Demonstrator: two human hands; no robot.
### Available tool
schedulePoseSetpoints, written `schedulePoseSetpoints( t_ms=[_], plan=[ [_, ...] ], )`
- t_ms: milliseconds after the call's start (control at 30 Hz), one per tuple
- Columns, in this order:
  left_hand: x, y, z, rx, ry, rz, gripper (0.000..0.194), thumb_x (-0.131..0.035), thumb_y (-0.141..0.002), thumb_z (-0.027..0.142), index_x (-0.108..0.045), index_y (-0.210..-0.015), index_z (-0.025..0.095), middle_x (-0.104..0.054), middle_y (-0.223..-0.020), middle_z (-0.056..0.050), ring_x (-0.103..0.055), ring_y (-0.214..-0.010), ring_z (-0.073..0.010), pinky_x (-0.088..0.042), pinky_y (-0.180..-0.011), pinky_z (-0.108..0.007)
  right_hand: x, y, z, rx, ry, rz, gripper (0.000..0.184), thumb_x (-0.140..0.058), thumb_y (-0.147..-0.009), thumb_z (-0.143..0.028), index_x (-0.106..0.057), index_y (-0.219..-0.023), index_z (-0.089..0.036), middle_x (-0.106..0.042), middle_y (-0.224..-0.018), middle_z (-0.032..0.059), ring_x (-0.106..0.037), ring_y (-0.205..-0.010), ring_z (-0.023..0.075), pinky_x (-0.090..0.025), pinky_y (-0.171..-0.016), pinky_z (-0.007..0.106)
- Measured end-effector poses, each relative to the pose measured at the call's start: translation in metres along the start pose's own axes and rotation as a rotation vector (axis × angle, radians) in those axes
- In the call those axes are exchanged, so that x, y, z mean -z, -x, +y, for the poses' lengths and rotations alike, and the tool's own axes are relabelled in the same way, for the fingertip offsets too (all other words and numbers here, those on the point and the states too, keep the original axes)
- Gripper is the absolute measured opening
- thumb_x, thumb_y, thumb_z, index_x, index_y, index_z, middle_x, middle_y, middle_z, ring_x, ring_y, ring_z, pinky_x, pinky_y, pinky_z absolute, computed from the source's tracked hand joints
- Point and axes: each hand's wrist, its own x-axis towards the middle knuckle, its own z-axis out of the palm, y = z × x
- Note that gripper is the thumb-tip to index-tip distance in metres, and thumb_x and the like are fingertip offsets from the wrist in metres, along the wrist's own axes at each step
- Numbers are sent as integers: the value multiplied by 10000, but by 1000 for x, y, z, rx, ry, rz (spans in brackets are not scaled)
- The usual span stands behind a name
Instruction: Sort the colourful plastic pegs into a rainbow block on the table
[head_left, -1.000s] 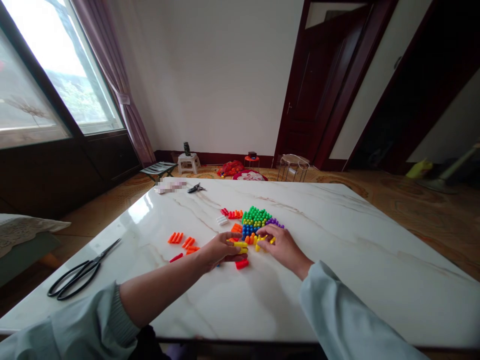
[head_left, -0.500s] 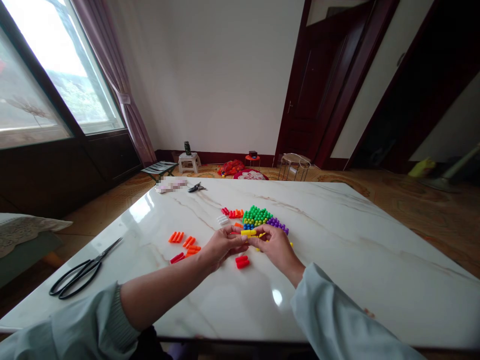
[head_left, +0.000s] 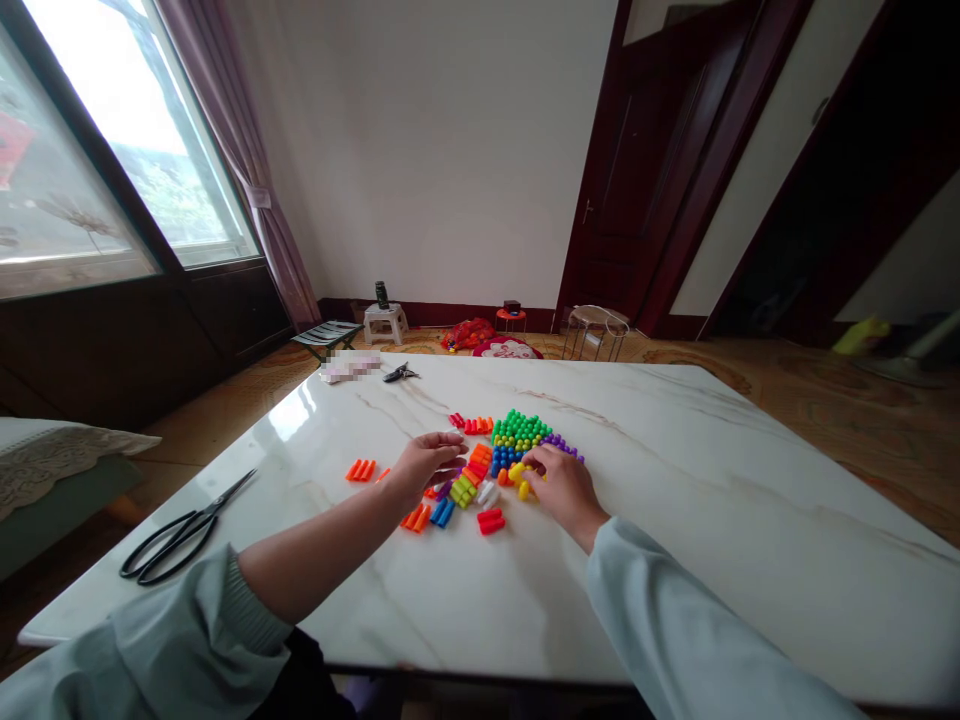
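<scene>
Left hand (head_left: 429, 462) loose, fingers parted, above lime pieces (head_left: 463, 490). Right hand (head_left: 562, 488) curled at yellow pieces (head_left: 523, 491) on near side of green cluster (head_left: 519, 425); pinching or merely touching, cannot tell. Bench (head_left: 712, 520) open rightward to edge. Scissors (head_left: 169, 548) near left edge. Pixelated item (head_left: 351, 366) near far edge, markings unreadable.

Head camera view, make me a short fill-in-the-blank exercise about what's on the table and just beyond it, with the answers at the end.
1. On the table, the black-handled scissors lie to the ____ of the green pieces.
2. The cluster bordering the green pieces on the right is ____.
3. The small pieces nearest the fingertips of the right hand are ____.
4. A dark container stands on a ____ stool.

Missing words: left; purple; yellow; white.
</scene>
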Motion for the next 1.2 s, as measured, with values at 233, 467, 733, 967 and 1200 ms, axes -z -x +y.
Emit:
schedulePoseSetpoints(
  t_ms=[233,467,733,967,1200],
  plan=[
    [2,2,2,-9,-8,12,309,-796,-581,229,-624,-827,153,-706,-875,-55,-648,-708,-120,-494,-623,-216,-15,0,-8,160,245,-109,109,-588,-844,-148,-665,-843,-225,-637,-885,16,-542,-881,174,-347,-762,274],
    [8,4,12,-72,-73,65,271,-750,-594,235,-630,-825,158,-710,-863,-50,-656,-738,-134,-494,-655,-230,-21,1,-7,184,333,-127,88,-596,-867,-201,-664,-817,-223,-624,-883,27,-515,-887,188,-316,-757,296],
    [19,-5,7,-98,-152,115,236,-719,-607,240,-622,-809,165,-710,-853,-53,-663,-748,-151,-497,-651,-245,-23,2,-6,143,286,-126,99,-593,-860,-184,-682,-845,-226,-630,-884,21,-526,-890,174,-314,-770,292],
    [34,-25,-7,-300,-661,89,174,-609,-687,211,-674,-848,186,-719,-850,-62,-669,-781,-186,-509,-674,-275,-17,0,-4,116,259,-117,78,-621,-833,-185,-686,-836,-229,-634,-888,20,-547,-899,186,-329,-782,303],
    [48,-33,-15,-377,-957,50,191,-645,-636,185,-726,-807,210,-704,-780,-48,-652,-764,-220,-497,-745,-322,-1,-7,1,31,144,-14,99,-620,-811,-153,-688,-827,-222,-650,-885,0,-589,-793,145,-383,-720,257]
  ],
)
